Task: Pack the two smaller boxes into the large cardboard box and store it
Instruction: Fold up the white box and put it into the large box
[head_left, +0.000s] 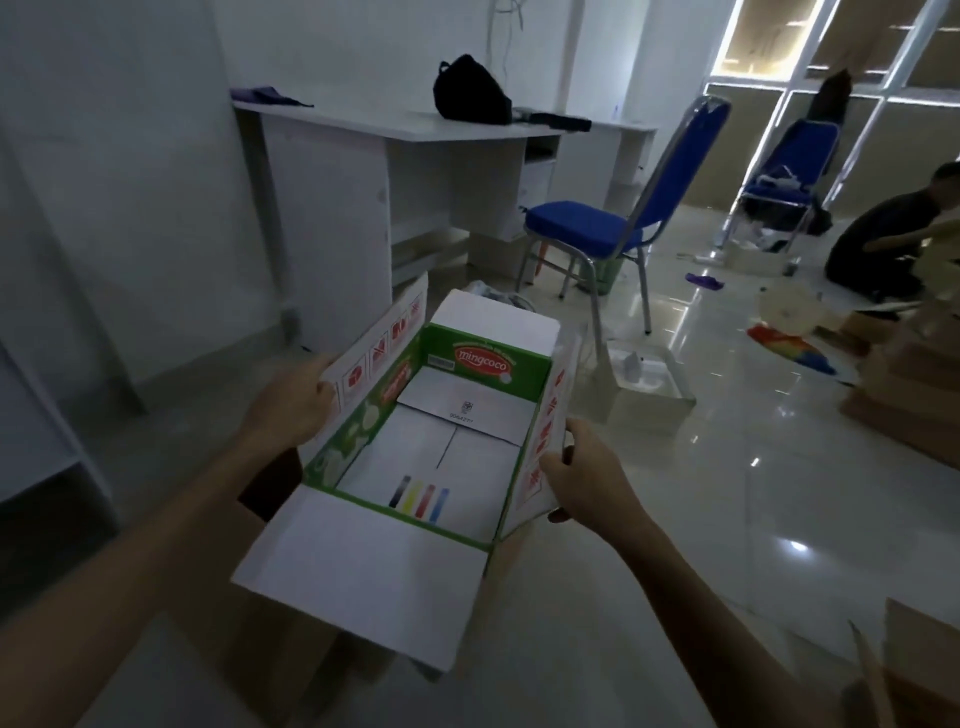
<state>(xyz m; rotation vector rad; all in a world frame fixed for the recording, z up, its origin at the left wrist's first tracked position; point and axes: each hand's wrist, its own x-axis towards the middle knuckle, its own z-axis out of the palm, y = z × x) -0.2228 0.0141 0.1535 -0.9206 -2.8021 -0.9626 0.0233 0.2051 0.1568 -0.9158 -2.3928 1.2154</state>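
Note:
I hold a large cardboard box (441, 457) in front of me, above the floor. It is white with a green "mingcoco" print, turned inside out, and all its top flaps stand open. Nothing lies inside; the bottom shows a strip of colour bars. My left hand (291, 400) grips the left side flap. My right hand (582, 478) grips the right side flap. A white open box (649, 384) with something white in it sits on the floor just beyond, to the right. A brown cardboard piece (270, 483) shows below the left flap.
A white desk (415, 156) with a black bag stands ahead, a blue chair (597, 228) beside it. A person (893, 244) crouches at the right among brown boxes (909, 395). More cardboard (919, 670) lies at the lower right. The tiled floor is glossy.

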